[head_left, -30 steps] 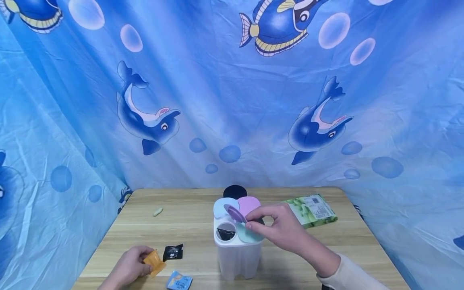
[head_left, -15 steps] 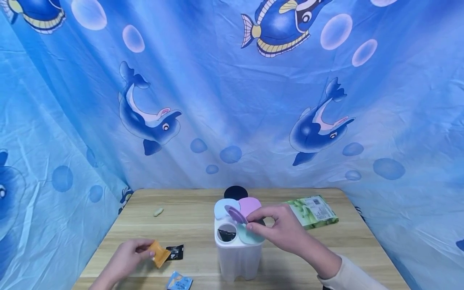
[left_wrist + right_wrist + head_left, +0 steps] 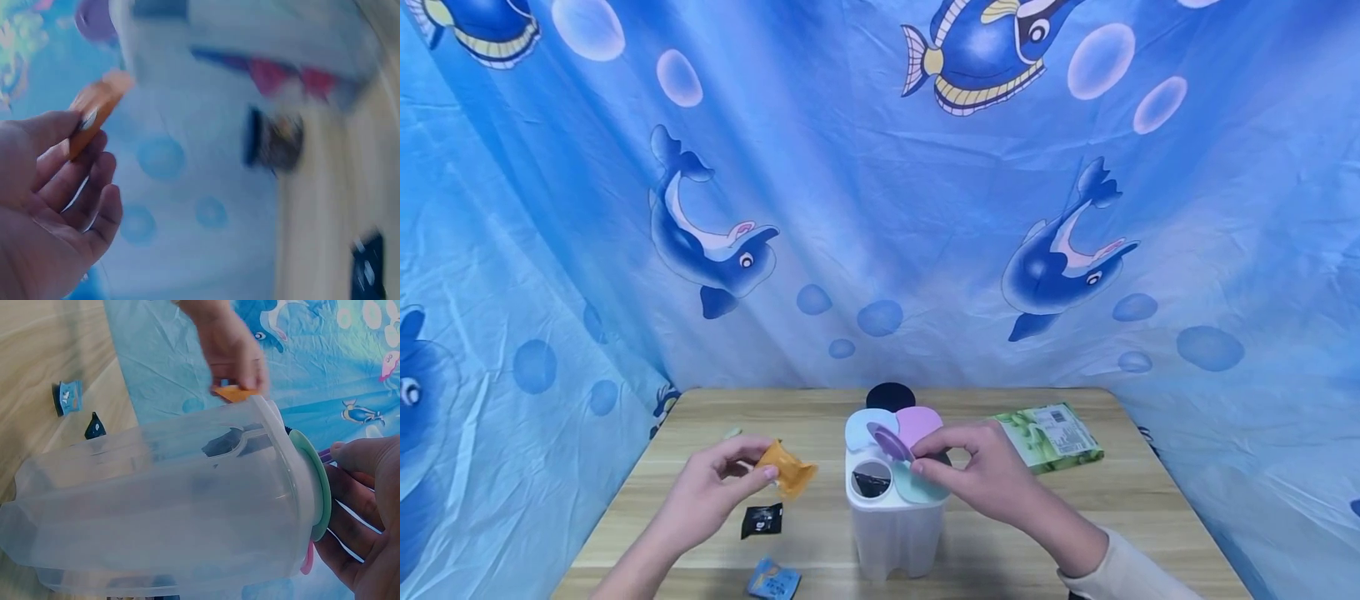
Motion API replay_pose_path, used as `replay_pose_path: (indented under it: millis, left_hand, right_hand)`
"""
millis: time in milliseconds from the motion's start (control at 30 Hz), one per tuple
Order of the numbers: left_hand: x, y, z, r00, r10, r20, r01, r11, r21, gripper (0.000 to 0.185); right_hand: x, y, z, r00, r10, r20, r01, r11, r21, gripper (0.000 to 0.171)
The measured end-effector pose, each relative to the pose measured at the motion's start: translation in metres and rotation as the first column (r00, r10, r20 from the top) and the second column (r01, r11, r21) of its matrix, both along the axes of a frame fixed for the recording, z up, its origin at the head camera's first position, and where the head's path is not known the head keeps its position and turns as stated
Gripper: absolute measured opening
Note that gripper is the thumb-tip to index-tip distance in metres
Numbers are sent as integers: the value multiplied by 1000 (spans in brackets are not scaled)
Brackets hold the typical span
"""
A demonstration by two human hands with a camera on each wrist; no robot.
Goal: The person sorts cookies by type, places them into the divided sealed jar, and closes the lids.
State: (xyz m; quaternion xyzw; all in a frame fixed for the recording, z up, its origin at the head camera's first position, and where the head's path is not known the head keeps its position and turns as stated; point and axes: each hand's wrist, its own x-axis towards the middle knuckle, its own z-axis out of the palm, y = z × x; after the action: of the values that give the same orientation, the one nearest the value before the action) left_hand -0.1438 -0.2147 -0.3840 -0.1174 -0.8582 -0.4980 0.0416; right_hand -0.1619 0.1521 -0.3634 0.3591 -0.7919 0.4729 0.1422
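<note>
The clear plastic container (image 3: 895,521) stands near the front middle of the wooden table (image 3: 1120,508), and everything else sits around it. Far to its left, by the table's back edge, a small pale scrap (image 3: 732,432) lies half hidden behind the left hand (image 3: 711,492). That hand is raised off the table to the left of the container, thumb and fingertips pinched on an orange packet (image 3: 786,468), which hangs in the air just short of the container's top. Below the hand, left of the container's base, a black sachet (image 3: 762,520) lies flat, and a blue packet (image 3: 772,579) lies nearer the front edge.

On the container's top, the purple flap (image 3: 887,440) stands lifted over a round opening (image 3: 871,481) with something dark inside; the pale blue, pink and green flaps lie shut. The right hand (image 3: 981,475) rests on the container's right side, its fingers pinching the raised purple flap. Behind the container sits a black disc (image 3: 891,395). To its right, towards the back, lies a green packet (image 3: 1049,436).
</note>
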Motion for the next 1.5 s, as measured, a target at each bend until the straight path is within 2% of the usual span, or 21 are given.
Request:
replay_pose_path:
  millis: [133,233,333,600,733,967,1100,1267,1300,1400,1500]
  left_hand:
    - [8,29,18,988,-54,-143,66,995,78,24]
    - [11,46,27,978,-71,-196,94,989,115,23]
    - [11,59,32,970,-66,-232,96,988,123,24]
    - [9,81,34,967,-29,-252,23,999,-27,23]
    - [8,85,32,963,-50,-266,30,996,-82,23]
    - [8,90,33,969,-72,-235,42,991,-131,20]
    - [9,93,33,949,-105,-298,56,984,-168,20]
    - [12,98,37,901,-79,-426,-21,975,-223,23]
    - [13,98,38,896,-69,-438,-38,972,-231,23]
    - [14,101,41,893,-57,-447,-67,964,-257,22]
    - [13,103,41,900,-78,-428,-57,954,-295,19]
  right_hand:
    - [0,0,0,1000,-9,12,9,1000,5,10]
    - [-1,0,0,1000,-11,22,11,1000,9,10]
    - [-1,0,0,999,-13,30,13,1000,13,9]
    - [-1,0,-1,999,-1,34,1,1000,6,8]
    - [-1,0,-2,1000,0,31,0,1000,8,8]
    - [-2,0,-2,1000,-3,16,3,1000,10,9]
    - [-2,1,-2,1000,2,4,-2,1000,7,9]
    - [-2,0,-2,1000,9,17,-9,1000,5,9]
    - [-2,0,-2,1000,10,21,-10,1000,4,9]
    - [-2,1,-1,1000,15,19,-15,1000,2,9]
    - [-2,1,-1,1000,22,11,-22,1000,-4,10]
